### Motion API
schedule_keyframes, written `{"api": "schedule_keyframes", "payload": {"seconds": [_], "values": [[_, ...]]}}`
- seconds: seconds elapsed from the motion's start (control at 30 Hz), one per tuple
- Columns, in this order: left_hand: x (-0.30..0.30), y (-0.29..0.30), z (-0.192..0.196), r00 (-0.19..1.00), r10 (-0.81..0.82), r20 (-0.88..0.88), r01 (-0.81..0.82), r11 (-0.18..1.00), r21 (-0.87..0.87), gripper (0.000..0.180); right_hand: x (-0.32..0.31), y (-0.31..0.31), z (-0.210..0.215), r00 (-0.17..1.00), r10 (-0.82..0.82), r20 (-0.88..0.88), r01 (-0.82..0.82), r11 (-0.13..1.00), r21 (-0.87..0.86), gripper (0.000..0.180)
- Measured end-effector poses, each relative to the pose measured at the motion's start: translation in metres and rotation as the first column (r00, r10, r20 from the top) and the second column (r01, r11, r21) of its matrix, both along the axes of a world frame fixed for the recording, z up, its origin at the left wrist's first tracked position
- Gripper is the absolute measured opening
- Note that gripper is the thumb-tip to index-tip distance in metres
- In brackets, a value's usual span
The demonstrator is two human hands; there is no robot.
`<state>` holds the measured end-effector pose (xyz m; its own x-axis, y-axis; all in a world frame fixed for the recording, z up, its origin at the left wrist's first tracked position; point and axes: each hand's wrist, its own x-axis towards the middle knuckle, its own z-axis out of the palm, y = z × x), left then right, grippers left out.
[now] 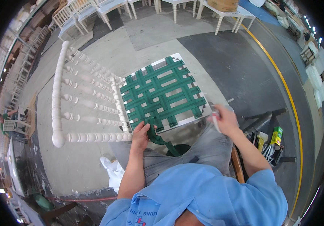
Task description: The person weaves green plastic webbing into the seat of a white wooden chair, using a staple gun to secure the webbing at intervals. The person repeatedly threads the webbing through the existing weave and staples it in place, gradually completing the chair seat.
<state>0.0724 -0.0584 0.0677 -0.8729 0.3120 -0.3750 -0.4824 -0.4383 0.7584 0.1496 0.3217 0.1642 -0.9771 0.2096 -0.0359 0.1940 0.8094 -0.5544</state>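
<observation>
A white chair frame (58, 98) with turned spindles stands before me, its back on the left. Green webbing (158, 88) is woven in a lattice across the seat. At the seat's near left corner my left hand (140, 135) pinches a loose green webbing strap (156, 138), which curls down between my legs toward a dark round thing. Off the near right corner of the seat, my right hand (225, 119) is closed around a slim whitish object (215, 122); motion blur hides its kind.
Several white chairs (113, 4) line the far side, one bearing a cardboard box (223, 4). On the right lie hand tools and a yellow-green box (277, 135), beside a dark stand leg (267, 113). White plastic sheeting (113, 171) lies at lower left. A person (8, 116) works at far left.
</observation>
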Motion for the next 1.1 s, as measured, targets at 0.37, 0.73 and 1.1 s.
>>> {"api": "schedule_keyframes", "payload": {"seconds": [0.37, 0.73, 1.1], "values": [[-0.004, 0.036, 0.026, 0.997, -0.011, -0.078, 0.007, 0.999, -0.044, 0.037, 0.301, 0.092, -0.024, 0.533, -0.840, 0.097, 0.839, 0.540, 0.070, 0.057], [-0.017, 0.077, 0.042, 0.907, -0.139, -0.397, -0.032, 0.918, -0.394, 0.024, 0.393, 0.089, -0.067, 0.125, -0.992, -0.004, 0.953, 0.119, 0.280, 0.053], [-0.036, 0.099, 0.082, 0.931, 0.145, -0.336, -0.241, 0.934, -0.264, 0.054, 0.281, 0.123, -0.044, 0.669, -0.716, -0.199, 0.738, 0.607, 0.296, 0.032]]}}
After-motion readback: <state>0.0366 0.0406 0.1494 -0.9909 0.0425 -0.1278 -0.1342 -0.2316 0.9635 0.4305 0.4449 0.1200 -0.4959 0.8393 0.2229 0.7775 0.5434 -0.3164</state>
